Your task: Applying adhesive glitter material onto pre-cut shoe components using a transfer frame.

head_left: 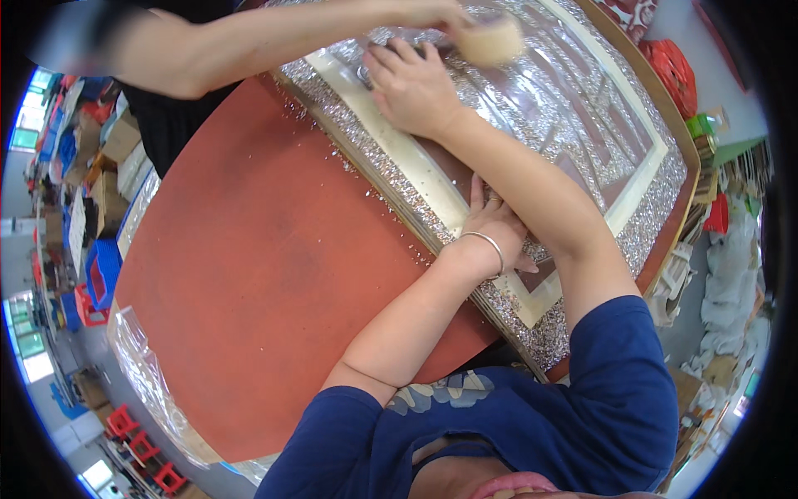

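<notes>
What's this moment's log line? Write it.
left hand: on cream-bordered sheet; right hand: farther up sheet; co-worker's hand: blurred cream object; silvery chips: around sheet

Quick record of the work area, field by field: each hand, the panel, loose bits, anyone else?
Left hand: on the patterned panel, fingers spread, partly hidden beneath the right forearm
Right hand: farther up the panel, fingers spread
Panel border: pale strips
Loose bits: glittery fragments around the border, some spilled on the red-brown tabletop
Co-worker: a hand at the top, at a blurred cream object; kind unclear
</notes>
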A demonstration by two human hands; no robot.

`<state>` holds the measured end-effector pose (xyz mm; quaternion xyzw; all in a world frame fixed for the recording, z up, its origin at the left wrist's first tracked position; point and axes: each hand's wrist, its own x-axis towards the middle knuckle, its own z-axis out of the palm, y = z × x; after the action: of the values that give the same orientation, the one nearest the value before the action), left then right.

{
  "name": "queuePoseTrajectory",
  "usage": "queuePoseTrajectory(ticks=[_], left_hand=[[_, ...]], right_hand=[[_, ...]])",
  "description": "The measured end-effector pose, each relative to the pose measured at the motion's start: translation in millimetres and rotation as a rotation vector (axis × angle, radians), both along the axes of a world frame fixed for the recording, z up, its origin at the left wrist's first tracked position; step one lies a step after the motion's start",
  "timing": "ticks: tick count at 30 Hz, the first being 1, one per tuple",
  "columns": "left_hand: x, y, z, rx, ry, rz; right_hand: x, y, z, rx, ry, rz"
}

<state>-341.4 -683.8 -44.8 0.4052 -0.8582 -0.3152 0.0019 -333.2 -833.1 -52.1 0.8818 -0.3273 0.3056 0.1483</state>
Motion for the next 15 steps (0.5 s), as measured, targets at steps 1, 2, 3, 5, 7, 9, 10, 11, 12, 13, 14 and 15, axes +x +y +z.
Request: queuePoseTrajectory(ticks=[1,2,3,5,7,9,10,11,12,13,14,15], left_hand=[[-5,-3,-3,0.010,0.014,-0.007],[-1,2,-9,-0.043,0.041,0.064],[4,5,-7,-0.039,0.034,0.053],[4,8,-3,-0.106,0.060,0.118],[-3,4,-4,-0.114,0.063,0.098],[-7,5,-2,-0.132,0.018,0.127],[-6,7,1,-0.116,-0.018,0.126],[-4,7,-1,-0.117,-0.022,0.105],[4,8,-5,-0.112,-0.038,0.136],[2,7,-6,-0.115,-0.030,0.145],[0,8,-6,-0.128,-0.023,0.130],[-2,8,-4,-0.133,-0.026,0.108]], right_hand=[[-14,9,-3,-0.049,-0.011,0.033],[-15,17,-2,-0.094,-0.036,0.092],[-29,20,-1,-0.070,-0.035,0.089],[-105,3,-8,-0.073,-0.032,0.004],[-203,-16,-1,-0.091,0.049,-0.237],[-248,-5,-2,-0.112,0.070,-0.413],[-256,9,-3,-0.060,0.063,-0.430],[-259,19,-6,-0.014,0.045,-0.440],[-231,55,-2,0.113,0.109,-0.345],[-221,101,15,0.153,0.171,-0.238],[-217,130,24,0.194,0.224,-0.137],[-227,131,22,0.193,0.217,-0.158]])
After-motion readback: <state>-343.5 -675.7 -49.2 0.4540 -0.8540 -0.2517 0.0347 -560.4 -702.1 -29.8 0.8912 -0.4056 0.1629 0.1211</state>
